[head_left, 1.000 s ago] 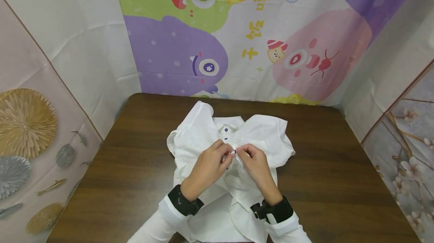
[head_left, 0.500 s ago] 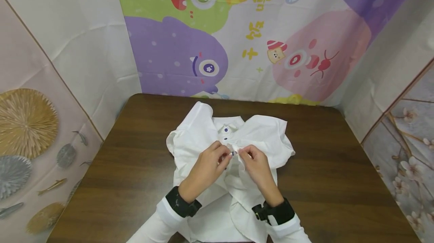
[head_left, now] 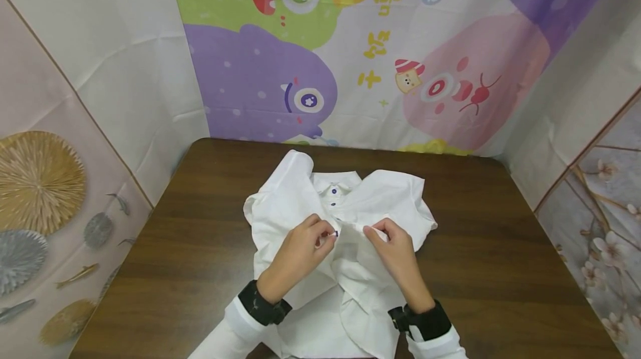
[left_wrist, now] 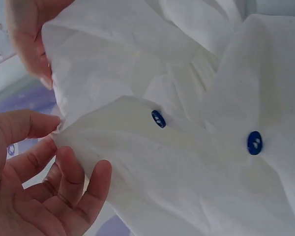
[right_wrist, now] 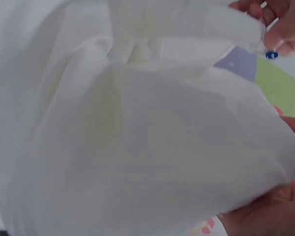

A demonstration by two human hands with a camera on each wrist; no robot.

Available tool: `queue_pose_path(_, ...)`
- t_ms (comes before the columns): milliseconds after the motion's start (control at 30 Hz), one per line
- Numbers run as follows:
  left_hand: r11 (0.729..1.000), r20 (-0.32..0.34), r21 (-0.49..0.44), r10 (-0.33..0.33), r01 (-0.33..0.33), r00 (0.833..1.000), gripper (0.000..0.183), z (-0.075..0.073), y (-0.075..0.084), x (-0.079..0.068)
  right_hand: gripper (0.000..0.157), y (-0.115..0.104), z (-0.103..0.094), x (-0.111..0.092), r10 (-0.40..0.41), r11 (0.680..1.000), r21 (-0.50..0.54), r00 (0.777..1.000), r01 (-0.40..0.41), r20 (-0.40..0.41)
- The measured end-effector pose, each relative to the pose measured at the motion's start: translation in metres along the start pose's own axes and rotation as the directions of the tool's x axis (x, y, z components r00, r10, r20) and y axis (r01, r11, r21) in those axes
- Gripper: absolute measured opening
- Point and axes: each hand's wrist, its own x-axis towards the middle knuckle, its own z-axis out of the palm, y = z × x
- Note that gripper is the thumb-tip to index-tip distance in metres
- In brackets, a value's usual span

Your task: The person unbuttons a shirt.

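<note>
A white shirt (head_left: 320, 320) with blue buttons lies front up, its collar towards the far side. My left hand (head_left: 300, 247) pinches one front edge of it, with a blue button (head_left: 336, 234) right at the fingertips. In the left wrist view, the thumb and index finger of the left hand (left_wrist: 44, 182) grip that edge, and two more blue buttons (left_wrist: 158, 119) show along the placket. My right hand (head_left: 397, 247) pinches the opposite front edge, apart from the left hand. In the right wrist view, raised cloth partly hides the right hand (right_wrist: 270, 211).
The shirt lies on a dark brown wooden table (head_left: 501, 259). Behind it hangs a cartoon-printed cloth (head_left: 260, 80), with patterned panels at both sides. Black wrist straps (head_left: 262, 303) sit over white sleeves on both arms.
My hands, close together at the button before, have drawn apart. The left has moved slightly left with the buttoned edge, the right to the right with the other edge; both are a little lower.
</note>
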Motion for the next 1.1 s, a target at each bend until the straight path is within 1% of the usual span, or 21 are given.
queue_pose_path(133, 1.0, 0.028, 0.011, -0.027, 0.027, 0.999, 0.004, 0.001, -0.004, -0.005, 0.016, 0.009, -0.007, -0.004, 0.012, 0.998, -0.062, 1.0, -0.011, 0.02)
queue_pose_path(200, 0.999, 0.053, 0.021, -0.041, 0.04, 0.998, 0.004, 0.003, -0.007, -0.007, 0.017, 0.014, -0.01, -0.007, 0.013, 0.995, -0.097, 0.999, -0.008, 0.048)
queue_pose_path(267, 0.998, 0.089, 0.029, -0.057, 0.055, 0.994, 0.004, 0.004, -0.009, -0.01, 0.016, 0.019, -0.013, -0.009, 0.011, 0.991, -0.134, 0.995, 0.003, 0.099)
queue_pose_path(333, 0.997, 0.132, 0.036, -0.07, 0.066, 0.989, 0.004, 0.005, -0.011, -0.013, 0.015, 0.025, -0.015, -0.011, 0.009, 0.984, -0.178, 0.985, 0.022, 0.174)
queue_pose_path(400, 0.997, 0.178, 0.031, -0.079, 0.075, 0.981, 0.004, 0.007, -0.014, -0.017, 0.014, 0.032, -0.016, -0.012, 0.01, 0.975, -0.216, 0.966, 0.048, 0.258)
queue_pose_path(433, 0.997, 0.199, 0.028, -0.08, 0.076, 0.977, 0.004, 0.008, -0.015, -0.018, 0.014, 0.036, -0.016, -0.013, 0.008, 0.972, -0.224, 0.953, 0.063, 0.303)
queue_pose_path(500, 0.997, 0.239, 0.018, -0.08, 0.078, 0.968, 0.005, 0.01, -0.019, -0.021, 0.015, 0.044, -0.015, -0.015, 0.001, 0.969, -0.229, 0.923, 0.095, 0.386)
queue_pose_path(567, 0.997, 0.269, 0.009, -0.072, 0.072, 0.961, 0.005, 0.012, -0.021, -0.023, 0.017, 0.049, -0.014, -0.018, 0.001, 0.971, -0.213, 0.893, 0.107, 0.451)
queue_pose_path(667, 0.998, 0.309, 0.011, -0.068, 0.068, 0.949, 0.005, 0.015, -0.025, -0.027, 0.02, 0.054, -0.013, -0.022, 0.002, 0.973, -0.198, 0.861, 0.116, 0.509)
queue_pose_path(733, 0.998, 0.335, 0.023, -0.069, 0.066, 0.94, 0.005, 0.017, -0.026, -0.029, 0.021, 0.056, -0.011, -0.024, 0.017, 0.971, -0.209, 0.847, 0.112, 0.532)
queue_pose_path(867, 0.996, 0.399, 0.047, -0.094, 0.082, 0.912, 0.006, 0.022, -0.03, -0.034, 0.023, 0.061, -0.008, -0.026, 0.056, 0.965, -0.243, 0.821, 0.102, 0.568)
queue_pose_path(933, 0.995, 0.417, 0.061, -0.096, 0.078, 0.904, 0.006, 0.024, -0.032, -0.036, 0.023, 0.061, -0.006, -0.026, 0.072, 0.962, -0.256, 0.813, 0.097, 0.578)
queue_pose_path(967, 0.995, 0.421, 0.063, -0.093, 0.073, 0.902, 0.005, 0.025, -0.033, -0.038, 0.024, 0.061, -0.005, -0.026, 0.077, 0.961, -0.26, 0.813, 0.093, 0.577)
queue_pose_path(1033, 0.995, 0.42, 0.073, -0.087, 0.062, 0.903, 0.004, 0.027, -0.035, -0.04, 0.026, 0.058, -0.003, -0.024, 0.086, 0.957, -0.276, 0.822, 0.09, 0.564)
queue_pose_path(1100, 0.995, 0.417, 0.08, -0.081, 0.052, 0.905, 0.004, 0.029, -0.037, -0.043, 0.028, 0.053, 0.0, -0.021, 0.095, 0.951, -0.299, 0.839, 0.083, 0.535)
